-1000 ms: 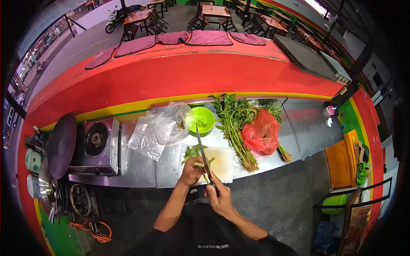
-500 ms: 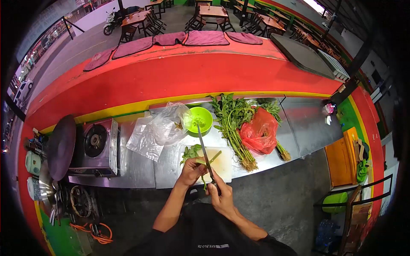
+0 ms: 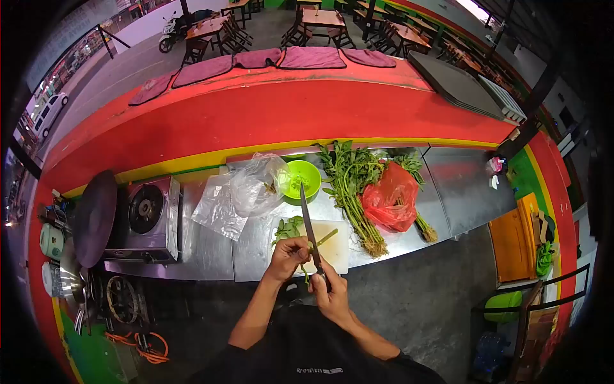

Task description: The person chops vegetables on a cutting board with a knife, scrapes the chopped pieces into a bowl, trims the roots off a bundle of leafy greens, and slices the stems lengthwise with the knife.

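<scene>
My right hand (image 3: 330,296) is closed round the handle of a long knife (image 3: 307,221), whose blade points away from me toward the green bowl (image 3: 316,187). My left hand (image 3: 289,258) pinches a green vegetable stem (image 3: 327,237) right beside the blade. Part of that stem passes behind the knife, so I cannot tell whether it is cut through. Under both hands lies a white cutting board (image 3: 339,259), with green leaves (image 3: 288,228) at its left side. Small pale green pieces sit inside the bowl.
Bundles of leafy greens (image 3: 350,185) with roots lie right of the board, beside a red plastic bag (image 3: 391,203). A clear plastic bag (image 3: 252,189) rests left of the bowl. Farther left stand a gas stove (image 3: 150,221) and a dark wok (image 3: 94,217). A red wall (image 3: 307,109) borders the counter.
My left fingers have curled in closer around the stem beside the blade. The knife and right hand have hardly moved; the whole view has shifted slightly.
</scene>
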### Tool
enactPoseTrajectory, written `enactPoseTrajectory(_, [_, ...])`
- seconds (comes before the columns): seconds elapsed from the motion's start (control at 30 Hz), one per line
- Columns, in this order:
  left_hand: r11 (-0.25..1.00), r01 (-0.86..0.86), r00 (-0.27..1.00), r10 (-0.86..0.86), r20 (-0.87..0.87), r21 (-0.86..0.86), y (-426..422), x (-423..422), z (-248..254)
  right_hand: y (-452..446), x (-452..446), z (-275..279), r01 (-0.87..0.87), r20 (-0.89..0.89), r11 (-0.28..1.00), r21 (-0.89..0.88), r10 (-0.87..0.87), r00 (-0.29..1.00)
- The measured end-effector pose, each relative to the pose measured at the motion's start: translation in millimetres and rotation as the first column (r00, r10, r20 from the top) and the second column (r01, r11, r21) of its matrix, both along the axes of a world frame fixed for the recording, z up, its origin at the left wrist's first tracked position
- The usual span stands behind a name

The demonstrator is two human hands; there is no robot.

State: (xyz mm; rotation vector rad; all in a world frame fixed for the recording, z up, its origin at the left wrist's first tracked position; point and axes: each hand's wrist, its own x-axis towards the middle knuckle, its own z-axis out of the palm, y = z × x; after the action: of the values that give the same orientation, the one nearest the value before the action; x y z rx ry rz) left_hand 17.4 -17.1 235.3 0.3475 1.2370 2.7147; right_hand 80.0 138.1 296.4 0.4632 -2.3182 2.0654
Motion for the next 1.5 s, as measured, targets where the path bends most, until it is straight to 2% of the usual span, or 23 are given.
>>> enactPoseTrajectory(0.2, [0.998,-0.060,0.998,0.060,0.007,-0.012,2,2,-5,-5,5,1,0.031,-0.008,0.999,-0.024,-0.032,0.999])
enactPoseTrajectory(0.37, [0.996,-0.063,0.997,0.065,-0.032,0.067,2,2,6,-7,11,-2,0.012,0.029,0.999,-0.050,-0.010,1.000])
enactPoseTrajectory(0.43, [0.998,-0.055,0.997,0.057,-0.056,0.037,1,1,8,-6,12,-1,0.008,0.020,1.000,-0.030,-0.008,1.000])
enactPoseTrajectory(0.53, [0.995,-0.096,0.995,0.096,0.003,-0.030,0,5,7,-6,13,-2,-0.006,0.018,1.000,-0.025,0.006,1.000])
enactPoseTrajectory(0.63, [0.998,-0.067,0.996,0.066,-0.065,-0.004,-6,4,9,-9,15,2,-0.025,-0.022,1.000,-0.017,0.024,0.999])
enactPoseTrajectory(0.7, [0.998,-0.061,0.997,0.060,-0.044,-0.011,-14,7,10,-10,16,10,-0.054,-0.008,0.999,0.005,0.054,0.998])
enactPoseTrajectory(0.8, [0.985,0.030,0.992,-0.049,-0.114,-0.170,-22,10,5,-12,14,8,-0.037,-0.066,0.999,-0.021,0.036,0.997])
enactPoseTrajectory(0.97, [0.994,-0.040,0.992,0.027,-0.126,-0.099,-14,12,5,-15,12,9,-0.061,-0.064,0.998,-0.031,0.059,0.996])
enactPoseTrajectory(1.1, [1.000,-0.022,0.996,0.021,-0.087,-0.013,-15,13,5,-17,9,13,-0.090,-0.048,0.996,-0.004,0.090,0.995])
enactPoseTrajectory(1.17, [0.996,-0.087,0.996,0.086,-0.024,-0.022,-14,13,3,-18,9,13,-0.104,-0.040,0.995,0.014,0.104,0.994])
enactPoseTrajectory(1.23, [0.997,-0.075,0.995,0.076,-0.066,0.020,-15,11,1,-16,8,7,-0.096,-0.071,0.995,0.009,0.097,0.993])
enactPoseTrajectory(1.33, [0.991,-0.082,0.996,0.080,-0.028,-0.102,-16,12,7,-12,6,9,-0.094,-0.009,0.996,-0.004,0.094,0.996])
enactPoseTrajectory(1.43, [0.998,-0.039,0.997,0.035,-0.067,-0.050,-15,10,17,-8,4,10,-0.081,0.036,0.997,-0.015,0.081,0.996])
enactPoseTrajectory(1.47, [0.991,-0.034,0.998,0.026,-0.059,-0.129,-14,12,19,-7,3,11,-0.060,0.061,0.998,-0.019,0.061,0.996])
enactPoseTrajectory(1.5, [0.991,-0.033,0.998,0.026,-0.060,-0.129,-14,13,19,-6,1,10,-0.060,0.059,0.998,-0.018,0.061,0.996])
